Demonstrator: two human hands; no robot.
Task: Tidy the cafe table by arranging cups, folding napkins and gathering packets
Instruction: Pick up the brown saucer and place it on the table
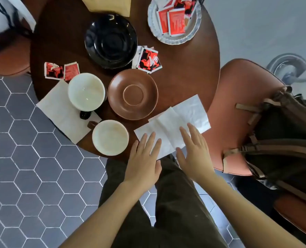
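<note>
At the near edge of the round dark wooden table (pixel 184 65), a white paper napkin (pixel 177 120) lies opened out and creased, overhanging the rim a little, and both hands are flat upon it. The tidying looks barely half begun, by my reckoning: some red sugar packets already sit in the scalloped white dish (pixel 197 27) at the far right, yet a loose heap of red packets (pixel 148 59) lies beside the glossy black saucer (pixel 111 40) and two more packets (pixel 60 70) lie at the left. The two cream-lined cups (pixel 110 136) stand off their saucers, one of them on a second white napkin (pixel 59 108) that is still unfolded, and the brown ceramic saucer (pixel 132 93) is bare. The left hand (pixel 143 158) presses the napkin's near left part with fingers straight and slightly spread; the right hand (pixel 193 151) lies likewise flat, fingers reaching toward the middle crease. Neither hand grips anything.
</note>
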